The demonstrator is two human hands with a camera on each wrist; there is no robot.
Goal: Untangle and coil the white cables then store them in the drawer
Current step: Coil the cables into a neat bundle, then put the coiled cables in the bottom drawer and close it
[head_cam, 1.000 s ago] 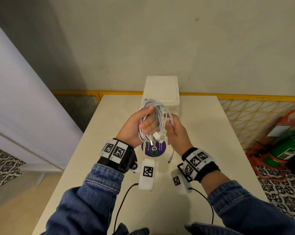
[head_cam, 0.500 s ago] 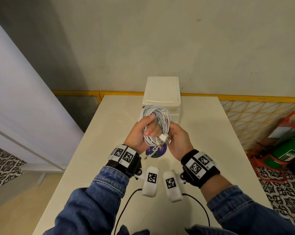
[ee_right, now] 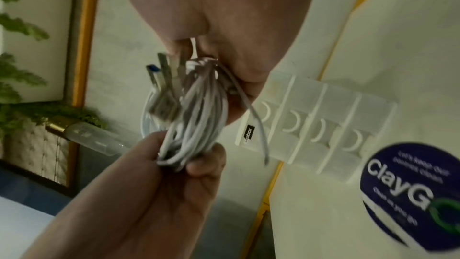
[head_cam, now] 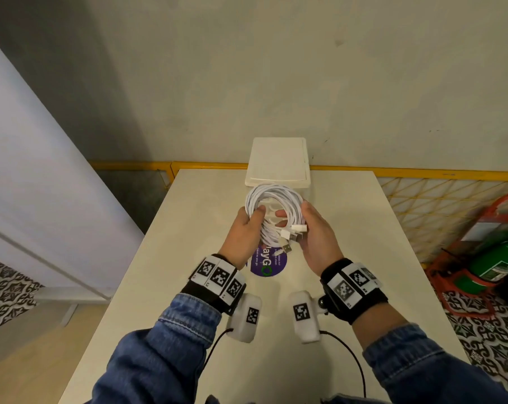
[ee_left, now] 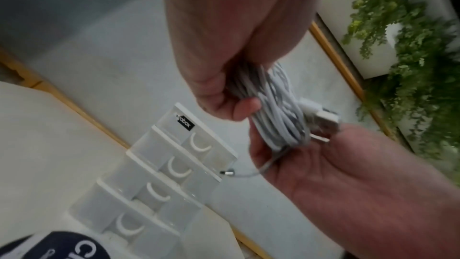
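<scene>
A coil of white cables (head_cam: 276,205) hangs in the air above the table, just in front of the small white drawer unit (head_cam: 277,163). My left hand (head_cam: 247,231) grips the coil's left side, fingers curled round the strands (ee_left: 276,117). My right hand (head_cam: 314,237) holds the right side, where several USB plugs (head_cam: 295,231) stick out (ee_right: 164,84). One loose cable end (ee_left: 230,172) dangles below the coil. The drawer unit's stacked translucent drawers (ee_right: 318,123) with crescent handles look closed.
A round purple sticker (head_cam: 267,262) lies on the cream table (head_cam: 363,243) under my hands. A yellow rail runs behind the table. A green extinguisher in a red stand (head_cam: 497,258) sits on the floor to the right. A white panel stands at the left.
Both hands have carried the coil away from me toward the drawer unit. The right hand has shifted from under the plugs to the coil's right side.
</scene>
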